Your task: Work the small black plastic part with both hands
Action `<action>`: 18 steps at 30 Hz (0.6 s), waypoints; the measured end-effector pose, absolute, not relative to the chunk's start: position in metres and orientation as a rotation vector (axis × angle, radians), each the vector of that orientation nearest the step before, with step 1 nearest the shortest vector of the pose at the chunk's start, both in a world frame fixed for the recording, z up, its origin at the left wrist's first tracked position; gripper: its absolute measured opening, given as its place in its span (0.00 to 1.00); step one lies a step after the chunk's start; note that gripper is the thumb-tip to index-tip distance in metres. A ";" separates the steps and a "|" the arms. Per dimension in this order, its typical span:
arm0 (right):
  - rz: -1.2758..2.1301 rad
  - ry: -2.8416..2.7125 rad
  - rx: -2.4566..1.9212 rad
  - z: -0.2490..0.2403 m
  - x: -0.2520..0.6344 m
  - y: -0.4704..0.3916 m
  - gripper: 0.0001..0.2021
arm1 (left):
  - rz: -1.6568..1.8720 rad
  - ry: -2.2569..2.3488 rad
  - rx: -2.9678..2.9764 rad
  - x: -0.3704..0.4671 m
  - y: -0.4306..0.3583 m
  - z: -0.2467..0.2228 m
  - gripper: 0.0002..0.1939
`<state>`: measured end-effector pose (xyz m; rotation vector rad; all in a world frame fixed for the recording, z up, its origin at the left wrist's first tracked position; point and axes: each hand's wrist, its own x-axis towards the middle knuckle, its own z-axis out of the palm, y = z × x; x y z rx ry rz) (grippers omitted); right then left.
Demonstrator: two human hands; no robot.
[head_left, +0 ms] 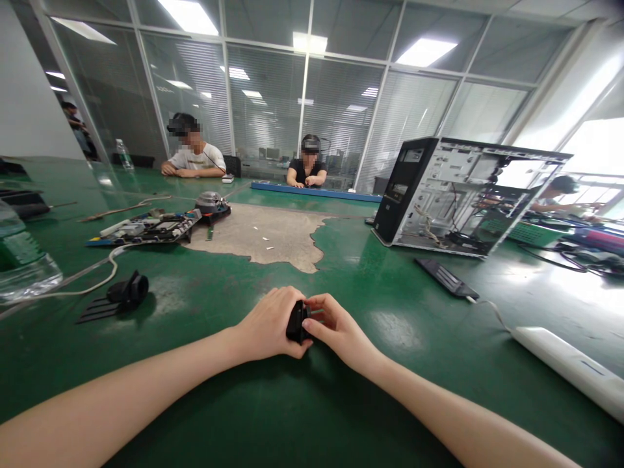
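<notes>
Green tabletop (pixel 292 416), ragged tan patch (pixel 283 237); on it circuit board (pixel 146 229), computer case (pixel 441 195), bottle (pixel 22 257).

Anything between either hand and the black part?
Nothing visible: the left hand and right hand both touch the black part. A loose black plastic piece lies off to the left on the green table, clear of both.

The bench (pixel 273 422) held things left, right and centre.
A component (pixel 295 323) sat between the left hand (pixel 275 322) and the right hand (pixel 338 328). On the left lay a bracket (pixel 124 291), a bottle (pixel 22 260) farther left, and a circuit board (pixel 146 229) behind, a cooler (pixel 212 203) to its right. On the right stood a computer case (pixel 407 195), with a corded unit (pixel 570 364) nearer. Beyond were one person (pixel 197 161) left and another person (pixel 307 172) centre, a partition (pixel 268 107) behind.
</notes>
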<state>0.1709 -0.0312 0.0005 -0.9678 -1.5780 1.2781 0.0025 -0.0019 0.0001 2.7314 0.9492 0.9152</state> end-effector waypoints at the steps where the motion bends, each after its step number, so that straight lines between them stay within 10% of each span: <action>1: 1.300 -1.579 -0.944 0.001 0.171 -0.032 0.14 | 0.915 0.951 2.733 0.003 -0.002 0.000 0.25; 18: 1.364 -1.582 -0.931 0.003 0.170 -0.034 0.15 | 0.909 0.957 2.746 0.002 -0.002 0.000 0.25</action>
